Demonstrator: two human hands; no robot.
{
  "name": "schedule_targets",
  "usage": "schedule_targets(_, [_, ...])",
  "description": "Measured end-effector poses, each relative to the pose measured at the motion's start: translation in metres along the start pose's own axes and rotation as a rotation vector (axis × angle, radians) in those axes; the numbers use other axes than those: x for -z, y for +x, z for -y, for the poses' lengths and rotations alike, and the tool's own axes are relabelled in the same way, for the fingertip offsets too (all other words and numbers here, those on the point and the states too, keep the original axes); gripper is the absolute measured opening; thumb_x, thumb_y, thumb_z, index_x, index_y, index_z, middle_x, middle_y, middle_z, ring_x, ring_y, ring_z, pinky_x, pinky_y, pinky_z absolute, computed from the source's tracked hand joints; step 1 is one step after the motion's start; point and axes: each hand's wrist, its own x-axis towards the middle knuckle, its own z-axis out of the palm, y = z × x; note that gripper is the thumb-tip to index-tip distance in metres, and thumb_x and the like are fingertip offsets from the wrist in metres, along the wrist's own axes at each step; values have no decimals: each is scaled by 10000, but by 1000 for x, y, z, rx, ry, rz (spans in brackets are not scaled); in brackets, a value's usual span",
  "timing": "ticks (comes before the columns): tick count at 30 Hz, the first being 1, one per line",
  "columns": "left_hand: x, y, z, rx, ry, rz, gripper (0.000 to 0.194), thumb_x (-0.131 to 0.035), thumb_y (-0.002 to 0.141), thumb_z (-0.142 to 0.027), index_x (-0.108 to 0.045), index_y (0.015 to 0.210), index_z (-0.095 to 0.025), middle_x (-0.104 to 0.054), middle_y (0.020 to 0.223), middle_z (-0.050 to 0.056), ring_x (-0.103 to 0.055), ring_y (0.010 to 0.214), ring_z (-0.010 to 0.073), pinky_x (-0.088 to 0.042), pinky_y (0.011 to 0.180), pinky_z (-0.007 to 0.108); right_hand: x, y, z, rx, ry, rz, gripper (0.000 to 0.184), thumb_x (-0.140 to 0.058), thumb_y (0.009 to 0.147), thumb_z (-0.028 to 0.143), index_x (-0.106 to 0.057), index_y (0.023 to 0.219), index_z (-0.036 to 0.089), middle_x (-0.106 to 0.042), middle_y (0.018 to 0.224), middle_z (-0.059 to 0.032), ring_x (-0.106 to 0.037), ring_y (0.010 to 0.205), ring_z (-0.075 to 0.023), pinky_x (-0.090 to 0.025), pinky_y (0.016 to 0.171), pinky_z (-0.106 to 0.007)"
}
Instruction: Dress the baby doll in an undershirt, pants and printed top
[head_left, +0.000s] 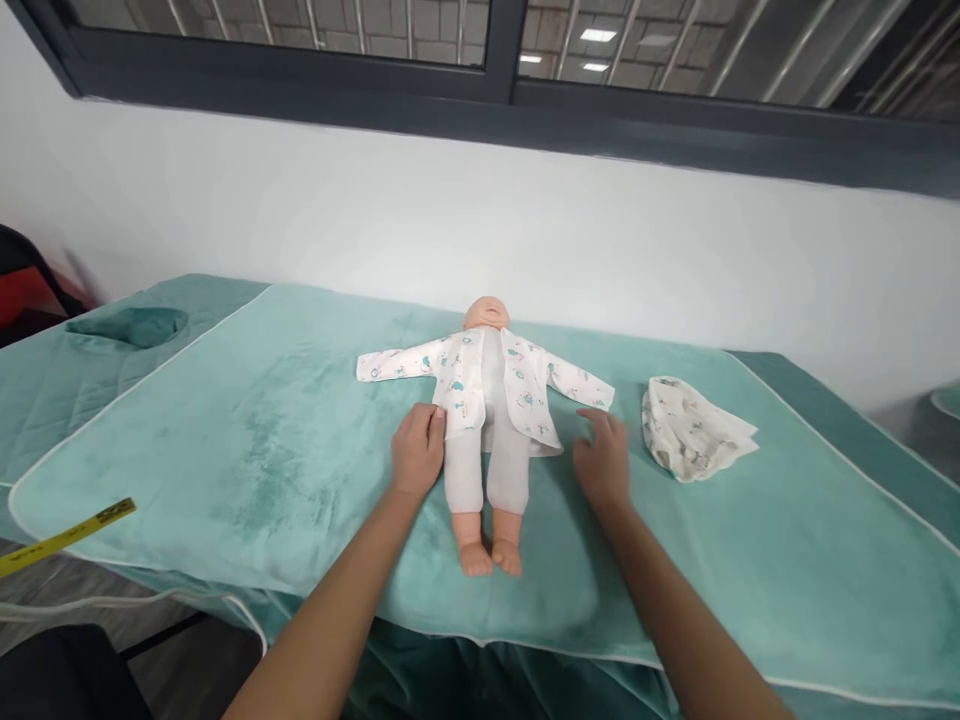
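Note:
A baby doll (487,312) lies on its back in the middle of the table, its bare feet toward me. White trousers (507,470) cover its legs. Over its white top lies a white baby jacket (459,385) with green and pink prints, unfastened at the front, both sleeves spread sideways. My left hand (418,450) is closed at the jacket's lower left edge, thumb against the fabric. Close below the right sleeve's cuff, my right hand (602,460) has its thumb and index finger apart, with nothing visible between them.
A crumpled white printed cloth (694,430) lies to the right. The table has a green plush cover (187,450) with white piping and a face hole (127,327) at left. Behind it is a white wall (337,210) below a window. Yellow tape (71,535) sticks in at lower left.

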Motion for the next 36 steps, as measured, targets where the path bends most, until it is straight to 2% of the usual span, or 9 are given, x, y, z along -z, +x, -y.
schedule_targets(4, [1, -1, -2, 82, 35, 57, 259, -402, 959, -372, -600, 955, -205, -663, 800, 41, -599, 735, 198, -385, 671, 291, 53, 14, -48, 57, -556, -63, 448, -495, 791, 190, -569, 1230, 138, -470, 1393, -179, -365, 1323, -355, -195, 1110, -594])
schedule_targets(6, [2, -1, -4, 94, 39, 48, 250, -411, 954, -370, -597, 920, -206, -664, 776, 39, -594, 710, 197, -361, 644, 283, 81, 13, -75, -84, -670, -59, 497, -541, 824, 313, -535, 1280, 116, -457, 1392, -218, -392, 1289, -392, -251, 1066, -603])
schedule_targets(9, [5, -2, -8, 91, 31, 28, 244, -419, 950, -367, -587, 865, -212, -647, 725, 26, -580, 673, 187, -344, 624, 269, 109, 4, -105, -281, -646, 49, 581, -524, 848, 484, -546, 1267, 81, -560, 1223, -245, -516, 1121, -372, -413, 927, -505])
schedule_targets(14, [12, -7, -15, 70, 16, 22, 251, -417, 945, -365, -576, 830, -208, -616, 675, 9, -551, 629, 166, -349, 616, 255, 116, -12, -109, -157, -536, 84, 462, -492, 843, 385, -578, 1190, 91, -578, 1172, -206, -510, 1093, -319, -416, 941, -441])
schedule_targets(21, [20, -17, -18, 108, -49, 64, 265, -433, 927, -383, -559, 772, -209, -592, 625, -16, -537, 599, 148, -366, 609, 253, 120, -12, -80, -432, -123, -47, 312, -552, 725, 369, -606, 942, 151, -619, 947, -112, -527, 879, -243, -424, 841, -383])
schedule_targets(26, [26, -23, -26, 132, -68, 93, 311, -436, 919, -402, -536, 705, -201, -535, 590, -28, -485, 578, 133, -356, 600, 256, 114, 3, -44, -491, 102, -9, 267, -564, 716, 429, -535, 777, 171, -551, 727, -22, -505, 705, -169, -453, 680, -310])
schedule_targets(29, [31, -27, -41, 142, -130, 157, 303, -450, 912, -401, -562, 719, -196, -528, 602, -26, -478, 594, 132, -368, 607, 260, 106, 14, 4, -457, 353, 92, 275, -548, 761, 439, -541, 850, 179, -602, 828, -14, -583, 797, -163, -514, 711, -286])
schedule_targets(33, [37, -34, -72, 115, -305, 292, 203, -540, 873, -363, -627, 966, -204, -619, 776, -2, -559, 712, 142, -427, 676, 269, 103, 25, 87, -427, 1043, 248, 233, -649, 735, 313, -564, 908, 181, -627, 919, -18, -610, 903, -175, -551, 807, -326])
schedule_targets(36, [42, -33, -97, 37, -474, 367, 471, -664, 796, -317, -532, 1240, -233, -643, 1087, 50, -599, 1010, 192, -466, 832, 303, 102, 28, 142, -395, 1256, 405, 197, -652, 768, 277, -573, 922, 182, -637, 951, -21, -617, 938, -173, -557, 855, -344])
